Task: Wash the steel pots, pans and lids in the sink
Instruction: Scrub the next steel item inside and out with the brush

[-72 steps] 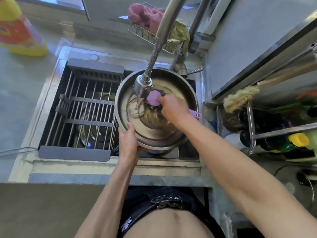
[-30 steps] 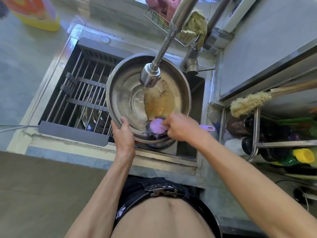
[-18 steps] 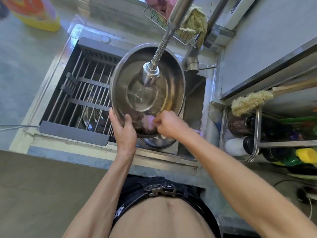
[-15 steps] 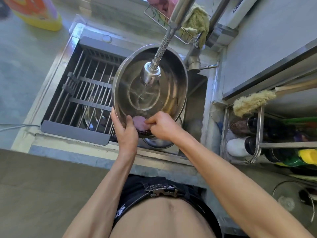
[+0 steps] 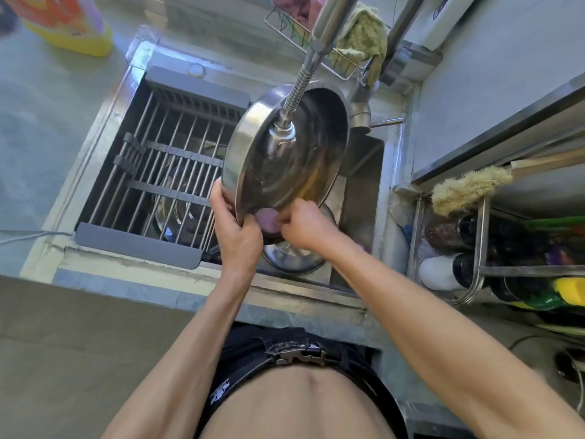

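A wide steel pan [image 5: 304,172] is tilted on edge over the sink [image 5: 361,198], its inside facing right, under the faucet's spray head [image 5: 281,134]. My left hand [image 5: 235,231] grips the pan's near rim, thumb on the outer wall. My right hand [image 5: 305,228] holds a pink scrub brush [image 5: 266,218] against the inside of the pan at its lowest edge. Another steel pot [image 5: 292,261] sits in the sink below, mostly hidden by my hands.
A drying rack [image 5: 164,172] of steel bars covers the sink's left half, with more steel cookware [image 5: 183,213] beneath it. A wire basket with cloths [image 5: 357,42] hangs behind the faucet. A yellow detergent bottle [image 5: 66,23] stands far left. Bottles fill a shelf [image 5: 481,242] at right.
The pan has been tipped from nearly flat to steeply on edge. My right hand and the brush moved from the pan's centre down to its near lower rim.
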### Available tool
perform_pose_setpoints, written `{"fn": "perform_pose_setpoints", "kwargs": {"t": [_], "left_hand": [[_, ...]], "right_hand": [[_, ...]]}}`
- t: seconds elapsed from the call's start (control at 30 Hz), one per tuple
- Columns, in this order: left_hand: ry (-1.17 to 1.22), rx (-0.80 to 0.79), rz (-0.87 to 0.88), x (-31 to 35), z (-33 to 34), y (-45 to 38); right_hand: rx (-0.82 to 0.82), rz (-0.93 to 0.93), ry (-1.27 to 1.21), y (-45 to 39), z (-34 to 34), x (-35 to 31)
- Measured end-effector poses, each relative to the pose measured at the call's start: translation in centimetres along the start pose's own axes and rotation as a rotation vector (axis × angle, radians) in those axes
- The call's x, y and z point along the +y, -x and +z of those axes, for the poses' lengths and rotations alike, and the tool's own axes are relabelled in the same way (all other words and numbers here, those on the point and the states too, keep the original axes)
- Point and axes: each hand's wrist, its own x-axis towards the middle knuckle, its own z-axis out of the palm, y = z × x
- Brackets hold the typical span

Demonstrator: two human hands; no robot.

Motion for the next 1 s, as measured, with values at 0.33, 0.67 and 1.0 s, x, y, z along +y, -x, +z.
{"fn": "perform_pose_setpoints", "kwargs": {"t": [0.33,0.67,1.0], "left_hand": [[0.039,0.07,-0.05,1.2,-2.0,-1.2],[-0.034,0.032,0.002,1.2,-1.5,-1.5],[0.083,0.18,-0.202,1.4,-2.5,-2.7]], "right_hand": [[0.137,-0.054,0.463,-2.1,-2.3,0.6],[0.054,-0.071,-0.1,-1.3,1.9,-1.4],[0.333,0.02,-0.146,-3.1,0.4,2.8]]}}
